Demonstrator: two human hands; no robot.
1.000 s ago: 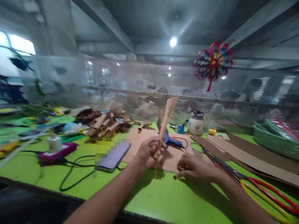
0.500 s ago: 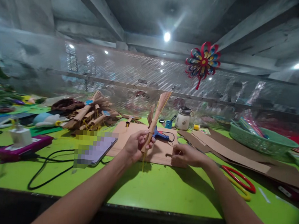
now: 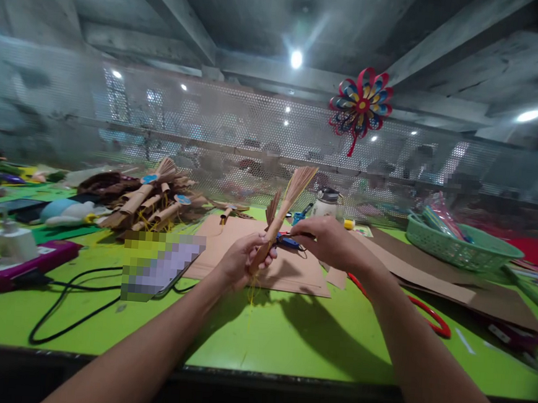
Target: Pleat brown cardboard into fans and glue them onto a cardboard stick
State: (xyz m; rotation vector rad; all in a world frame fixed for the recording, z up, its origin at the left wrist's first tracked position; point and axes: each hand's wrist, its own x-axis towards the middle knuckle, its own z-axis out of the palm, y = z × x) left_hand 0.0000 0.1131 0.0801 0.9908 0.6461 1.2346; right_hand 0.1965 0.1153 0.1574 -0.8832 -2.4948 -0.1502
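My left hand (image 3: 241, 264) is closed round the stem of a small brown broom-like bundle (image 3: 285, 210), held upright with its fanned bristles at the top and yellow strands hanging below my fingers. My right hand (image 3: 325, 241) is raised beside the bundle, fingers pinched together near its stem; what they pinch is too small to name. Just behind both hands, a blue glue gun (image 3: 288, 241) lies on a sheet of brown cardboard (image 3: 291, 274) on the green table (image 3: 281, 339).
A pile of similar brown bundles (image 3: 155, 200) lies at the back left, with a phone (image 3: 163, 269), black cables (image 3: 74, 310) and a pink box (image 3: 22, 263) nearer. A green basket (image 3: 463, 248), cardboard strips (image 3: 425, 279), a red hoop (image 3: 428, 313) and a white jar (image 3: 327, 204) sit to the right. A mesh screen (image 3: 209, 135) backs the table.
My right hand has lifted off the cardboard and come up to the bundle's stem. The view has swung a little to the right; the left hand keeps its hold.
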